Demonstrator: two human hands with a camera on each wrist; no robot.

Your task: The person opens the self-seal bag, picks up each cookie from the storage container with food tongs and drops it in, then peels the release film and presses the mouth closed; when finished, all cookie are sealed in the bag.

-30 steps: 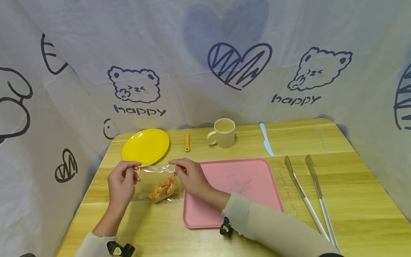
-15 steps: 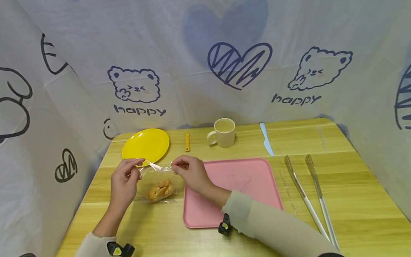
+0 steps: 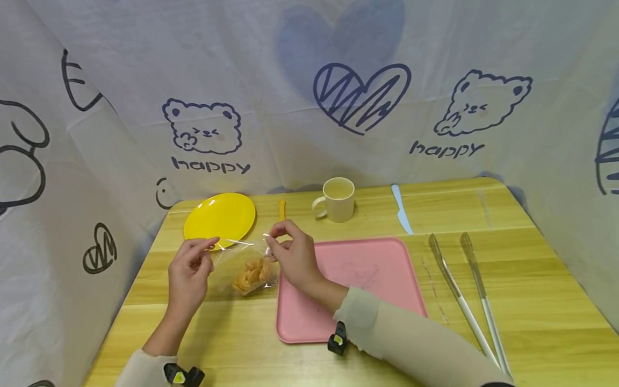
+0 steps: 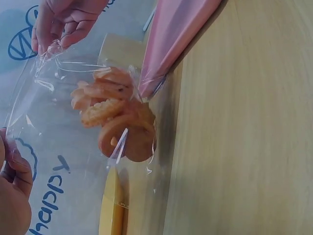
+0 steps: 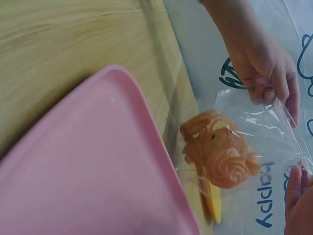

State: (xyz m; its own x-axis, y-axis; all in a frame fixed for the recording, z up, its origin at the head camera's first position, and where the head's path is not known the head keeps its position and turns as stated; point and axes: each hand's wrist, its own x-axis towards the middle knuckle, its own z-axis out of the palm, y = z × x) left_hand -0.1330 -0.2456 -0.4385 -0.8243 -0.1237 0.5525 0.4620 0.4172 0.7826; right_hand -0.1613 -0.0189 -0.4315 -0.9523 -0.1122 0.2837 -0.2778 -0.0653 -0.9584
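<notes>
A clear plastic bag (image 3: 227,269) hangs between my two hands, with several golden-brown pastries (image 3: 252,275) gathered at its bottom. My left hand (image 3: 189,274) pinches one upper corner of the bag between thumb and fingers. At the opposite corner, my right hand (image 3: 297,260) pinches the film, close above the left edge of the pink tray (image 3: 348,317). In the left wrist view the pastries (image 4: 120,115) show swirled and ridged shapes through the film. The right wrist view shows the bag's top edge stretched between the hands.
Behind the bag lies a yellow plate (image 3: 220,217), with a small orange-yellow handle (image 3: 282,209) partly hidden by my right hand. A cream mug (image 3: 338,200) and a light blue knife (image 3: 401,209) are at the back. Metal tongs (image 3: 459,298) lie right of the tray.
My right hand has moved slightly up and to the right, still pinching the bag. The pastries have swung rightward, and the bag's top edge has gone from bunched to stretched.
</notes>
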